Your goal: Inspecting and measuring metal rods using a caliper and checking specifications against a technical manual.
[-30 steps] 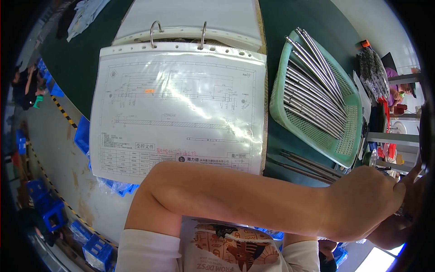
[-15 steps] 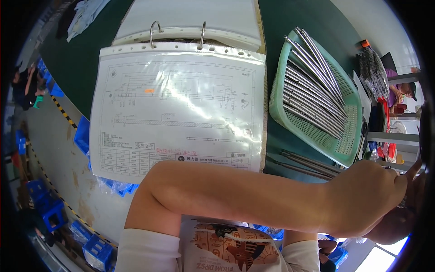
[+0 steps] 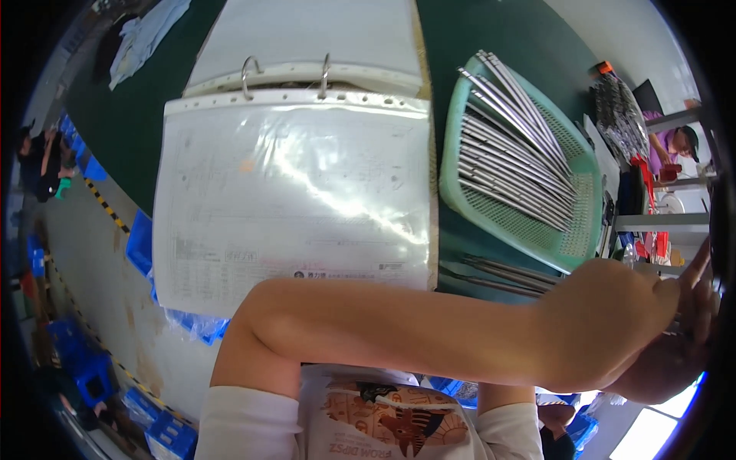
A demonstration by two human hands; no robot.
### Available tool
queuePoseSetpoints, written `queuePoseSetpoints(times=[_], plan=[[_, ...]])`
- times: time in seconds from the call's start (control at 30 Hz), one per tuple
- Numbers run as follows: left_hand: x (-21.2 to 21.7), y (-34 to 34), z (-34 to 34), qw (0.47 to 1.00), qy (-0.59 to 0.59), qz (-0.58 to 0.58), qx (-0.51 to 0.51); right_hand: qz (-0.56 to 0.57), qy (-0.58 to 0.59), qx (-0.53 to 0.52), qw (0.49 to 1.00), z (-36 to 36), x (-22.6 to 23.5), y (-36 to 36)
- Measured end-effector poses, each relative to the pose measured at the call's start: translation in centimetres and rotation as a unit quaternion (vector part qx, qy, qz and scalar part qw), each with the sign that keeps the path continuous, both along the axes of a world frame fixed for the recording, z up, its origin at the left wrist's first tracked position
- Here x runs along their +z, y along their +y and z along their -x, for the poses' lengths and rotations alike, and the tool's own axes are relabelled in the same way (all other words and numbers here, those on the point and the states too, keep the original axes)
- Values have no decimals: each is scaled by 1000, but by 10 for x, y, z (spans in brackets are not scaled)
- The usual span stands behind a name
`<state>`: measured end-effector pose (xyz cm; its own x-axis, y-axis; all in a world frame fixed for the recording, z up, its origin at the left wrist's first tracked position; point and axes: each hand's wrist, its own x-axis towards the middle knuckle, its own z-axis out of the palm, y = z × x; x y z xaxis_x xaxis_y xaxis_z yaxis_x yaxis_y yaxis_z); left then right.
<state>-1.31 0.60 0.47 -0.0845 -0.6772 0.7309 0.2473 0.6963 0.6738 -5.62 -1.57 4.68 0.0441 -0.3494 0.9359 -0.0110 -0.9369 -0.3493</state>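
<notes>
My left forearm reaches across my body to the far right, where my left hand (image 3: 609, 322) is closed, its fingertips turned away. Right beside it, in the dark rim of the view, my right hand (image 3: 671, 360) has its fingers bent. A small shiny bit shows between the hands; I cannot make out what they hold. Just beyond my left wrist, several darker metal rods (image 3: 506, 272) lie on the green table (image 3: 491, 23). Behind them stands a pale green plastic basket (image 3: 452, 184) with many shiny, slim metal rods (image 3: 514, 157) inside.
An open ring binder (image 3: 307, 38) bears a sleeved technical drawing (image 3: 291, 192) with glare across it. A pale cloth (image 3: 146, 38) lies at the far left. Blue crates (image 3: 138, 238) stand on the floor. A bundle of wrapped dark parts (image 3: 617, 107) and a co-worker (image 3: 671, 149) are at right.
The view has shifted a little, so binder and basket appear slightly further left. Glare now covers more of the drawing. Both hands stay together at the far right, with their fingers slightly shifted.
</notes>
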Motion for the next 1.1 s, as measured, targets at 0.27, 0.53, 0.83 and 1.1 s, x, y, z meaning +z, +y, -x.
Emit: queuePoseSetpoints(times=[0.27,0.53,0.83,1.1], plan=[[-16,-7,-8,998,-13,31,-53,-26,-60,-150,987,30,-10,10],[-26,-12,-24,995,-57,-28,-78,-74,19,-133,988,16,-5,15],[-13,-5,-19,997,4,-21,-78,-105,28,-142,984,33,-12,22],[-13,-8,-13,997,1,-25,-68,-78,-44,-153,984,27,-6,17]])
